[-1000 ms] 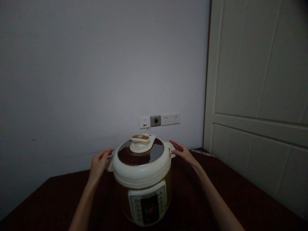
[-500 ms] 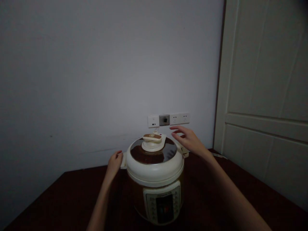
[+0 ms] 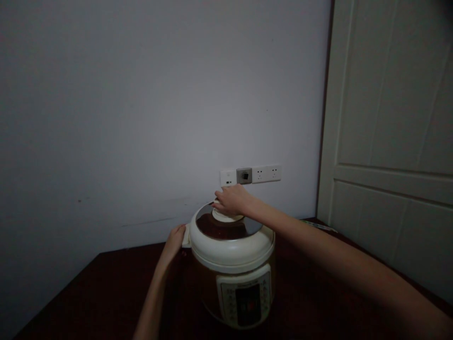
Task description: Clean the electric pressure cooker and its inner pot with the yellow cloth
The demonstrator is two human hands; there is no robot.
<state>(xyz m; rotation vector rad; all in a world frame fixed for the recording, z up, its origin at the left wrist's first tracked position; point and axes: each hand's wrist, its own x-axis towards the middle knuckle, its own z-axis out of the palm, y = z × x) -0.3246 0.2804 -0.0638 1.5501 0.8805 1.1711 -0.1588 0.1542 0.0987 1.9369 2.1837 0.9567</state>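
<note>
An electric pressure cooker (image 3: 231, 252) with a white rim and a dark control panel (image 3: 247, 302) stands upright on the dark table. Its lid (image 3: 219, 230) is on and has a shiny brown top. My right hand (image 3: 231, 200) is closed around the lid's raised handle, hiding most of it. On the cooker's left side, my left hand (image 3: 175, 238) grips the white side handle (image 3: 187, 236), with the fingertips partly out of sight. The right side handle is hidden behind my right forearm.
A dark reddish table (image 3: 120, 278) bears the cooker. Behind it rises a pale wall (image 3: 159, 118) with a row of sockets (image 3: 260, 174) just above the lid. A panelled door (image 3: 392, 141) closes off the right. A thin, light-coloured object (image 3: 320, 226) lies at the table's back right.
My right hand has moved left and down from above the cooker's right side onto the lid handle and closed on it. My left hand has closed on the side handle.
</note>
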